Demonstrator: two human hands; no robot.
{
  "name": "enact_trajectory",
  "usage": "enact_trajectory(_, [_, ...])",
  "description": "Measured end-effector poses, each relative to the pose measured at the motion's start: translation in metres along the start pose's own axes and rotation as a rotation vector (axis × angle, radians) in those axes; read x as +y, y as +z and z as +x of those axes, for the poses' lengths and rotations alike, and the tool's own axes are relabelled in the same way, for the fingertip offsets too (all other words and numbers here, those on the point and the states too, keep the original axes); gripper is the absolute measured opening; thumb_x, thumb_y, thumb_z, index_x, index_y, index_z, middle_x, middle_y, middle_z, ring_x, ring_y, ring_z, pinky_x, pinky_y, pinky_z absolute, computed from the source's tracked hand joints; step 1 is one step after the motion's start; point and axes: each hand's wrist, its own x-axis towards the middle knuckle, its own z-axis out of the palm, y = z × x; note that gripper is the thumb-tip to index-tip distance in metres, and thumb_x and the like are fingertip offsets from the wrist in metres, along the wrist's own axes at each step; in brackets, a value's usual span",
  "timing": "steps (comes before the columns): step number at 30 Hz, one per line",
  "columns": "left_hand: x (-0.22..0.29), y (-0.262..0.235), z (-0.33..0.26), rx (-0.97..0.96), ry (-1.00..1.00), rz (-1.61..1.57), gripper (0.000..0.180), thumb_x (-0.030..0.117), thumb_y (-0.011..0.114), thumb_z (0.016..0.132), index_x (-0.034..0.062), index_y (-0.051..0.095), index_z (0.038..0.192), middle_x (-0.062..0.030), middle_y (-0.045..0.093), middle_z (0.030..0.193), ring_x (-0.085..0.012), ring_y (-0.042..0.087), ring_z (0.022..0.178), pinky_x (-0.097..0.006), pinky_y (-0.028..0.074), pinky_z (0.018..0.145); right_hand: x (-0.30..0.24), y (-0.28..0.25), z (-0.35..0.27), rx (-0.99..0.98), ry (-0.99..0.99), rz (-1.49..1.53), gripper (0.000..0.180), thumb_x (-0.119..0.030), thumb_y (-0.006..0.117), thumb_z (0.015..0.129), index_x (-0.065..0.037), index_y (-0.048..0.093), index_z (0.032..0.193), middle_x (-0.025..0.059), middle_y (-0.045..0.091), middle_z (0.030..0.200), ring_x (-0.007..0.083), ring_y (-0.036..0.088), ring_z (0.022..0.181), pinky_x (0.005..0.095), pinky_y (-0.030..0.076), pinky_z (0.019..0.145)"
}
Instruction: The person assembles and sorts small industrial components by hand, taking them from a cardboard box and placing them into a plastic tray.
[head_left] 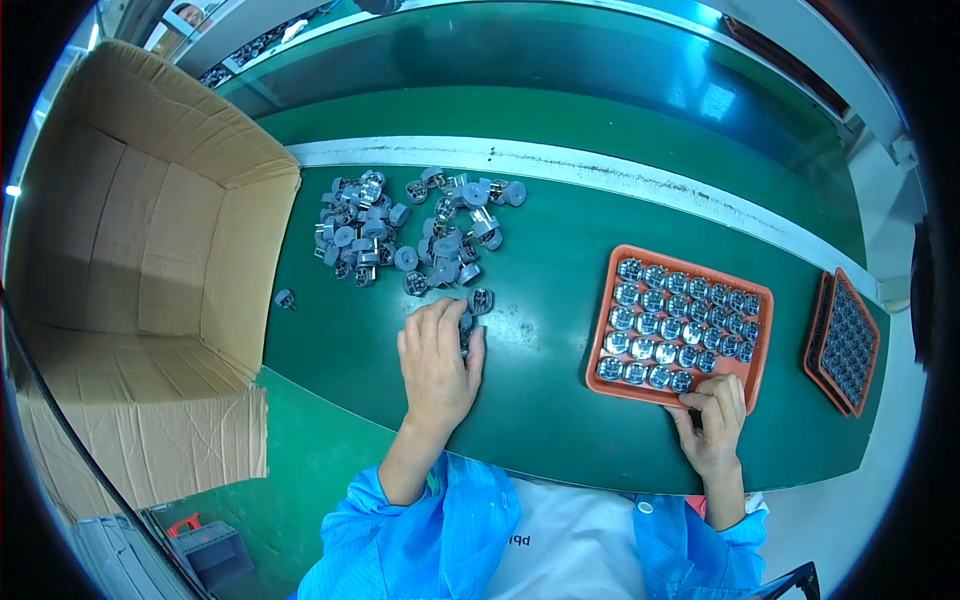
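My left hand (440, 352) is closed around a small round grey part (466, 322), mostly hidden by the fingers, at the near side of a loose pile of such parts (447, 248). These are stubby grey cylinders with shiny metal pieces. Another single part (481, 300) lies just beyond my fingertips. To the right is an orange tray (597, 340) with rows of the same parts standing metal side up. My right hand (716, 415) reaches over the tray's near edge, fingers bent together beside the nearest row; whatever they hold is hidden.
A large open cardboard box (180, 250) stands at the left, next to a lone part (285, 299). Stacked orange trays (845, 340) full of parts sit at the table's right end. A pale rail (560, 160) runs along the far side. A grey crate (215, 555) is on the floor.
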Motion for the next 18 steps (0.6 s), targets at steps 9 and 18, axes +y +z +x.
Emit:
enact_trajectory(9, [-0.002,-0.005,-0.007,0.088,0.02,-0.263,0.032,0.0,0.08,0.086,0.0024,0.068,0.116,-0.0147,0.073,0.108,-0.0297,0.072,0.09,-0.037,0.059,0.079,-0.005,0.001,0.01,0.014,-0.066,0.043,0.033,-0.009,0.091,0.072,-0.004,0.067,0.094,0.0101,0.061,0.09,0.031,0.062,0.083,0.0433,0.046,0.072])
enact_trajectory(18, [0.041,-0.032,-0.04,-0.571,-0.63,-1.81,0.028,0.012,0.07,0.101,-0.0019,0.064,0.125,-0.0151,0.07,0.106,-0.0113,0.062,0.084,-0.024,0.047,0.064,-0.013,-0.003,0.021,0.022,-0.121,0.033,0.031,-0.01,0.089,0.073,-0.003,0.068,0.094,0.0112,0.063,0.092,0.0311,0.064,0.085,0.0432,0.051,0.072])
